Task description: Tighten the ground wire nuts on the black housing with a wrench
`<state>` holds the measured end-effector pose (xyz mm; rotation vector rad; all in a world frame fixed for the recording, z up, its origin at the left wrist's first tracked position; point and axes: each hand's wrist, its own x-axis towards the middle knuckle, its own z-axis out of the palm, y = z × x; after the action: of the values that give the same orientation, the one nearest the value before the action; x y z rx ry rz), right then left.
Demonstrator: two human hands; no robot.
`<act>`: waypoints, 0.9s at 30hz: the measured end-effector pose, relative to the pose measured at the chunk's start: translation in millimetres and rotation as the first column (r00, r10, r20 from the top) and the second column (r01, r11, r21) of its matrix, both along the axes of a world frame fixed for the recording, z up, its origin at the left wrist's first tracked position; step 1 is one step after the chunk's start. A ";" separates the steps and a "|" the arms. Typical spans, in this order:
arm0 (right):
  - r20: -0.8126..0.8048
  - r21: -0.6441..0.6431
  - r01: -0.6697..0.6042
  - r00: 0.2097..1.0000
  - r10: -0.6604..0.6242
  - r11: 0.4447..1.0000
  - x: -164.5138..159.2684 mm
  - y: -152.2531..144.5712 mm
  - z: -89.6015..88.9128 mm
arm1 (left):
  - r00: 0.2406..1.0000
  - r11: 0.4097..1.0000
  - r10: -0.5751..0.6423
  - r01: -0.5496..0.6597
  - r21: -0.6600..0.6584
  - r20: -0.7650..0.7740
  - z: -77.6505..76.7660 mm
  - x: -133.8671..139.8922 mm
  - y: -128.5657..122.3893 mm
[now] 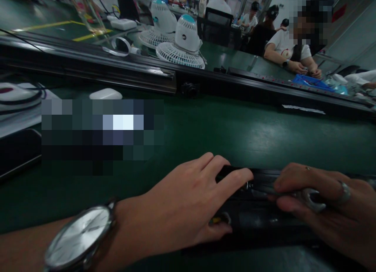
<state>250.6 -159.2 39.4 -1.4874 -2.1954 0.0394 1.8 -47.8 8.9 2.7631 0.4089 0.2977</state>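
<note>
My left hand (194, 197), with a watch (79, 236) at its wrist, lies over the end of a long black bar (264, 221). Its fingers curve across the top and the thumb is at the near side. A bit of yellow (217, 220) shows by that thumb. In my right hand (329, 205) a metal open-end wrench (313, 199) is pinched between thumb and fingers. One open jaw of it sticks out toward me, and the other end points at a small shiny fitting (248, 184) beside my left forefinger. The exact contact there is blurred.
A dark rail (249, 78) crosses the green table (205, 127) behind my hands. Beyond it are two white fans (186, 39) and a person (289, 53) working by a blue tray (313, 83). At left lie a phone-like dark slab (19, 150), a white case (105, 94) and cables (23, 103).
</note>
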 end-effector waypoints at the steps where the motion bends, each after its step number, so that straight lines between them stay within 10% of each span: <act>1: 0.000 -0.001 -0.036 0.999 0.036 0.999 -0.3 1.2 1.4 | 1.000 1.000 -0.002 0.002 -0.001 -0.005 0.7 0.4 0.1; 6: 0.004 0.025 -0.129 0.992 0.129 0.991 2.3 3.8 5.7 | 1.000 1.000 -0.016 0.017 0.014 -0.026 4.9 2.4 0.7; 27: 0.028 0.162 0.293 0.953 -0.301 0.942 7.6 -5.5 -2.1 | 0.977 0.975 -0.192 0.179 0.134 0.088 6.0 3.9 -1.4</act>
<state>258.2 -164.7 37.3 -1.7274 -1.9386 -0.2684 5.7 -49.2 14.9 2.8672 0.1076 0.4266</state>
